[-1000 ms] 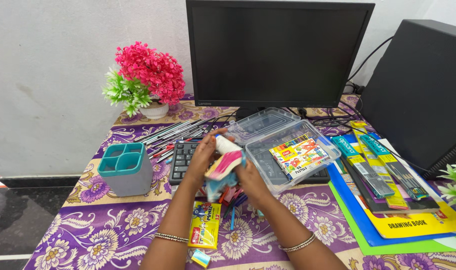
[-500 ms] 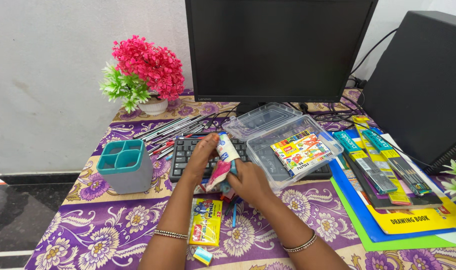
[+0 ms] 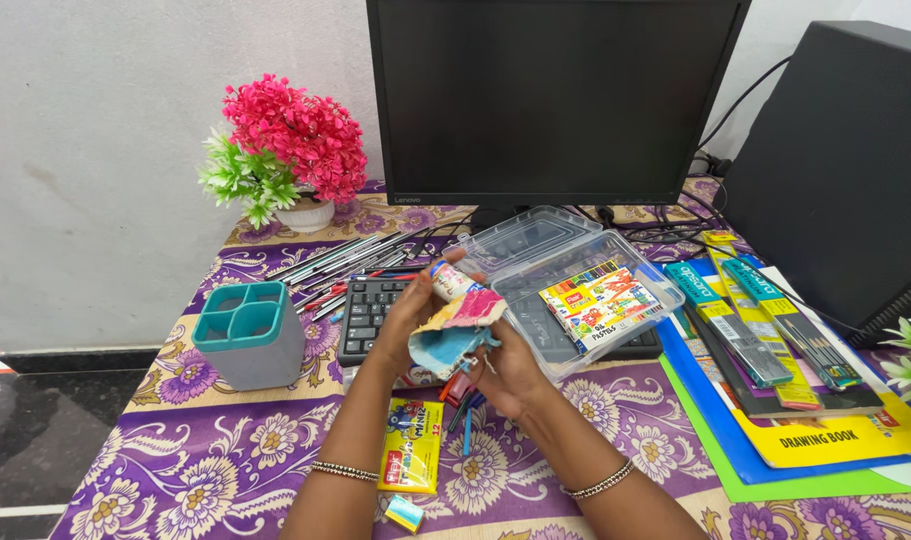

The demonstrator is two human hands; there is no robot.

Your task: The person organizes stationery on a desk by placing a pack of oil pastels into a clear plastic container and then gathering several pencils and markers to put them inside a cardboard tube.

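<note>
the left hand [image 3: 400,325] and right hand [image 3: 505,370] are gripping a bundle [image 3: 455,325] of small packets above the keyboard [image 3: 370,310], beside the open clear case [image 3: 575,300]; fingers are pressing together on it. risk: the stack is fanning loosely, so a packet is likely sliding out onto the pens [image 3: 340,262] or the yellow box [image 3: 411,445] below. count: one case, one crayon pack [image 3: 600,305] lying in it, one teal holder [image 3: 250,335], one monitor [image 3: 555,100]. the packets in the bundle are overlapping too closely to count.
</note>
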